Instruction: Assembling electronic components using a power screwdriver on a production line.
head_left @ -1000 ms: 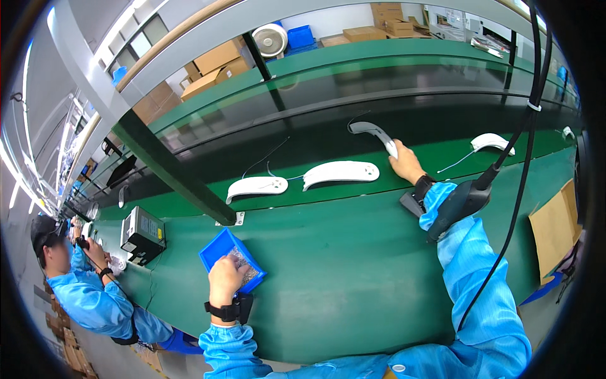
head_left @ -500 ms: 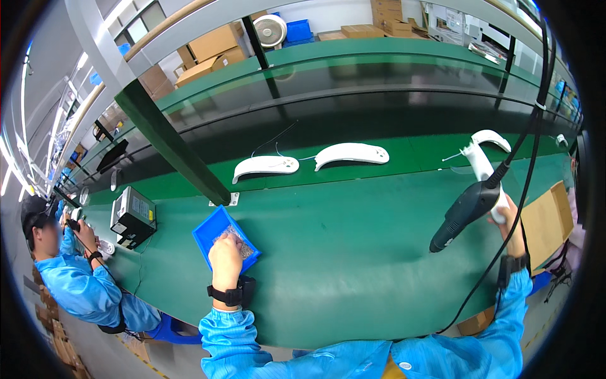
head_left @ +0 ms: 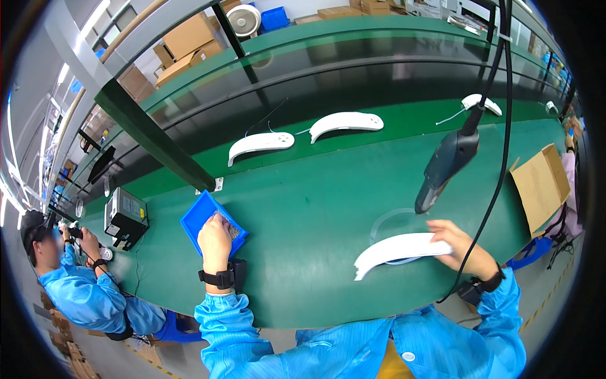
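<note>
My left hand (head_left: 214, 243) reaches into a tilted blue bin (head_left: 196, 219), its fingers bent down and closed among small metallic-looking parts (head_left: 233, 231). Its fingertips are partly hidden, so what they pinch does not show. My right hand (head_left: 466, 251) grips the right end of a curved white plastic shell (head_left: 401, 245), thumb and fingers around it. That shell lies low over the table near my body, with a pale translucent loop (head_left: 379, 222) showing behind and under it. Above it hangs a dark power screwdriver (head_left: 447, 165), touched by neither hand.
Two similar white shells (head_left: 262, 144) (head_left: 346, 122) with thin wires rest along the far ledge; another white piece (head_left: 483, 103) lies farther right. A black box-shaped device (head_left: 126, 218) stands left, near a co-worker (head_left: 82, 284). An open carton (head_left: 540, 189) is at right. A cable (head_left: 499, 180) hangs before my right arm.
My right hand has brought the white shell from the far right toward me and laid it crosswise. The screwdriver now hangs more upright. My left hand stays in the blue bin.
</note>
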`<move>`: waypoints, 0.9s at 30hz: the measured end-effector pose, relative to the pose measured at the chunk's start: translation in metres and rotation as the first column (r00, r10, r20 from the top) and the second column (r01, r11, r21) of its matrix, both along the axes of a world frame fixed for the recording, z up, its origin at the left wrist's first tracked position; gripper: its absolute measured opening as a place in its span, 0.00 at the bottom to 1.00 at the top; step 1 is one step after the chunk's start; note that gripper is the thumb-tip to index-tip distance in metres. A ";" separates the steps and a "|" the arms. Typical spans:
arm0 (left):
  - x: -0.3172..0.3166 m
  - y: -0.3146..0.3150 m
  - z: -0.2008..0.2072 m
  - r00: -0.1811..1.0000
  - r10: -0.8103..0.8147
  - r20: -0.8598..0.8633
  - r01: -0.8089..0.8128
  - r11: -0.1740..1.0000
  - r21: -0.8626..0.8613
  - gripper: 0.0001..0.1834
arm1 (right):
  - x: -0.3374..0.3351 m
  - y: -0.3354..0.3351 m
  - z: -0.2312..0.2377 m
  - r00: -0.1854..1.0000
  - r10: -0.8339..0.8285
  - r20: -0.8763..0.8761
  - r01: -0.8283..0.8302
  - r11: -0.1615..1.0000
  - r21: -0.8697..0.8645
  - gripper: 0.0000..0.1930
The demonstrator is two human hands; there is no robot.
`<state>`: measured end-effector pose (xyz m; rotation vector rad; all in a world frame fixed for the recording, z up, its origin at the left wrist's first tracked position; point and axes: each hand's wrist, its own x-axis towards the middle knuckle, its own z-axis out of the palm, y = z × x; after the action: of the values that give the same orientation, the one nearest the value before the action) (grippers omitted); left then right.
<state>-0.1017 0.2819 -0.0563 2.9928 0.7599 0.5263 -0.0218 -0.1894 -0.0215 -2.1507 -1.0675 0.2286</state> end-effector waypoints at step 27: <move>-0.002 -0.149 0.069 0.701 -0.656 0.280 0.712 0.663 -0.230 0.07 | 0.070 0.074 0.006 0.938 0.169 -0.304 0.074 0.756 0.650 0.26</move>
<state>-0.1042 0.1326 0.0131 2.5760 -0.3080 0.5301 0.0486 -0.1156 -0.0155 -1.3793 -0.8292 0.2061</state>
